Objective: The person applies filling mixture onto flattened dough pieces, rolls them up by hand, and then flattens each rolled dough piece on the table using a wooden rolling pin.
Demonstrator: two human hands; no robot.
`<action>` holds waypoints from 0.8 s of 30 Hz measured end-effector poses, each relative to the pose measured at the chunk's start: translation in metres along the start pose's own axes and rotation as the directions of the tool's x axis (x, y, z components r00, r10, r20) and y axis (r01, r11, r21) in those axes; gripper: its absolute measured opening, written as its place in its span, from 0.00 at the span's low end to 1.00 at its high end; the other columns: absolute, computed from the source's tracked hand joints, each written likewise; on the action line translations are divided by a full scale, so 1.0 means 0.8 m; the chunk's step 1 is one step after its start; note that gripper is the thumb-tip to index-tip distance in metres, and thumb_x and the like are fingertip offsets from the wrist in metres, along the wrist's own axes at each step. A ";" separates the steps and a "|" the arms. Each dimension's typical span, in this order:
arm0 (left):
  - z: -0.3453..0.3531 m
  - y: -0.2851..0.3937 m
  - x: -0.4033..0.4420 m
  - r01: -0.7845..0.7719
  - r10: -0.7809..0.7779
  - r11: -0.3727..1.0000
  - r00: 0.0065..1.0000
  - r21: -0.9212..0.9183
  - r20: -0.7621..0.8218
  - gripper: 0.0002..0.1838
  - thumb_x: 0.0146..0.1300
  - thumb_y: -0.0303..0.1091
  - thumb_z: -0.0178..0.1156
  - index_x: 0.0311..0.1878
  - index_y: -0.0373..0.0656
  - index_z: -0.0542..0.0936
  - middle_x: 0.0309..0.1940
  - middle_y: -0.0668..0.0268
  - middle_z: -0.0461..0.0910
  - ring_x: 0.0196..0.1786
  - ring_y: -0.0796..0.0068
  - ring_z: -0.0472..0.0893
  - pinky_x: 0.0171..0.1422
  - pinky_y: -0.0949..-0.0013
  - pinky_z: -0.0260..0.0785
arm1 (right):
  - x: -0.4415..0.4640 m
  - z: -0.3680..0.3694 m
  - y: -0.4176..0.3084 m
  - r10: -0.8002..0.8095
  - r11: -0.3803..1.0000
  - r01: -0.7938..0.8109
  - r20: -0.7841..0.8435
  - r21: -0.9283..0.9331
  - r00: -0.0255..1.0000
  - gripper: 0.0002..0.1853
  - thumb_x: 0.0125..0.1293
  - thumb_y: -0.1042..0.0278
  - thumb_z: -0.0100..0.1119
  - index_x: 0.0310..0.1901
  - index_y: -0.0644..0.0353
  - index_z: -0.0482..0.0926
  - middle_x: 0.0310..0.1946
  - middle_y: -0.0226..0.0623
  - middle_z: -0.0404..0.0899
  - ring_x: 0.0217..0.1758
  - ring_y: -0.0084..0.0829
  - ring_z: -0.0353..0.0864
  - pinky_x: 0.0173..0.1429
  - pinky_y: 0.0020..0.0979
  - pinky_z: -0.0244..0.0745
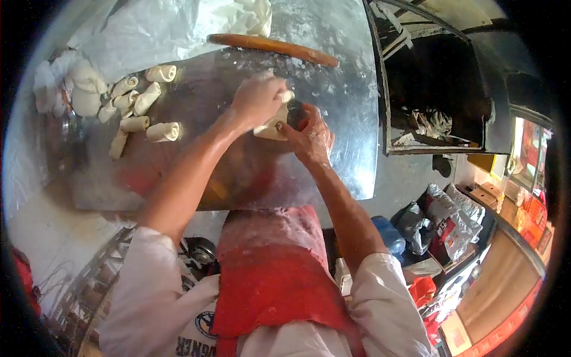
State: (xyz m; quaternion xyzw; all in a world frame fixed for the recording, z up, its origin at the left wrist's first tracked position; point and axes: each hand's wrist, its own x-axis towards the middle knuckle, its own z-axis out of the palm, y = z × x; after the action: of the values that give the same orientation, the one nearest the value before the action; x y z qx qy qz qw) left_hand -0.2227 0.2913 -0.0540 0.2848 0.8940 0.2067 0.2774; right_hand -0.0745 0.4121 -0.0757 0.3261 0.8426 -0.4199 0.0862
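A piece of pale dough [270, 128] lies between my hands over the metal table. My left hand [259, 98] is closed on its upper part, with the fingers curled near its rolled end. My right hand [310, 134] pinches the dough's right side between thumb and fingers. Some of my fingers are hidden behind the dough and the hands. Several rolled dough pieces [162, 132] lie in a loose group to the left. A brown wooden rolling pin [273, 49] rests beyond my hands.
Translucent plastic sheeting [160, 35] covers the table's far left. The flour-dusted metal table [351, 119] ends at its right edge, beside a dark open oven-like box [437, 89]. Bags [455, 220] and a blue container [389, 235] stand at the lower right.
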 end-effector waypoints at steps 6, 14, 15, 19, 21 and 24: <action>0.046 -0.024 -0.113 -0.447 0.469 0.883 0.835 0.142 -0.290 0.09 0.62 0.26 0.64 0.46 0.43 0.86 0.48 0.58 0.82 0.52 0.53 0.82 0.58 0.52 0.74 | -0.003 -0.013 -0.007 -0.016 1.000 0.015 0.072 0.003 0.997 0.38 0.58 0.44 0.73 0.66 0.55 0.76 0.51 0.45 0.87 0.57 0.45 0.85 0.64 0.45 0.72; 0.051 0.003 -0.153 -0.103 0.004 0.963 0.928 -0.249 -0.372 0.15 0.67 0.24 0.64 0.56 0.43 0.86 0.54 0.59 0.78 0.54 0.55 0.79 0.57 0.58 0.75 | -0.004 -0.005 0.004 -0.011 0.930 -0.064 0.200 0.363 0.980 0.18 0.68 0.58 0.69 0.45 0.69 0.87 0.40 0.51 0.90 0.42 0.38 0.90 0.50 0.38 0.83; 0.051 0.003 -0.153 -0.099 -0.002 0.963 0.928 -0.251 -0.373 0.15 0.67 0.24 0.64 0.56 0.43 0.86 0.54 0.59 0.78 0.54 0.55 0.79 0.57 0.58 0.75 | -0.005 -0.003 0.001 -0.012 0.931 -0.064 0.205 0.360 0.979 0.18 0.68 0.58 0.69 0.45 0.69 0.87 0.40 0.51 0.90 0.42 0.38 0.90 0.50 0.38 0.83; 0.049 0.007 -0.144 -0.076 -0.078 0.928 0.918 -0.366 -0.389 0.14 0.71 0.33 0.63 0.56 0.39 0.86 0.54 0.54 0.82 0.54 0.54 0.83 0.60 0.60 0.77 | -0.001 0.009 0.010 0.124 0.900 -0.196 0.203 0.390 0.971 0.19 0.67 0.56 0.70 0.43 0.69 0.88 0.39 0.48 0.91 0.42 0.35 0.91 0.51 0.36 0.84; 0.048 0.014 -0.141 -0.078 -0.101 0.913 0.908 -0.401 -0.407 0.14 0.71 0.35 0.64 0.55 0.39 0.86 0.52 0.54 0.84 0.52 0.54 0.85 0.58 0.60 0.78 | 0.000 0.017 0.018 0.155 0.895 -0.229 0.214 0.383 0.964 0.18 0.66 0.56 0.71 0.43 0.68 0.88 0.40 0.47 0.91 0.43 0.35 0.91 0.52 0.35 0.84; 0.047 0.029 -0.130 0.054 -0.320 0.809 0.876 -0.585 -0.362 0.11 0.66 0.29 0.69 0.49 0.38 0.85 0.42 0.55 0.85 0.44 0.58 0.86 0.50 0.60 0.78 | -0.003 0.028 0.015 0.091 0.897 -0.134 0.120 0.422 0.989 0.16 0.64 0.60 0.73 0.43 0.67 0.88 0.39 0.46 0.91 0.44 0.34 0.91 0.53 0.35 0.84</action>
State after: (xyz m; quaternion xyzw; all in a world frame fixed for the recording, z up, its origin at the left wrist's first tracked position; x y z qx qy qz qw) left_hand -0.1191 0.2515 -0.0310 0.0445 0.8570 0.4888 0.1567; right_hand -0.0683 0.3991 -0.0969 0.3643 0.7042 -0.6045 0.0776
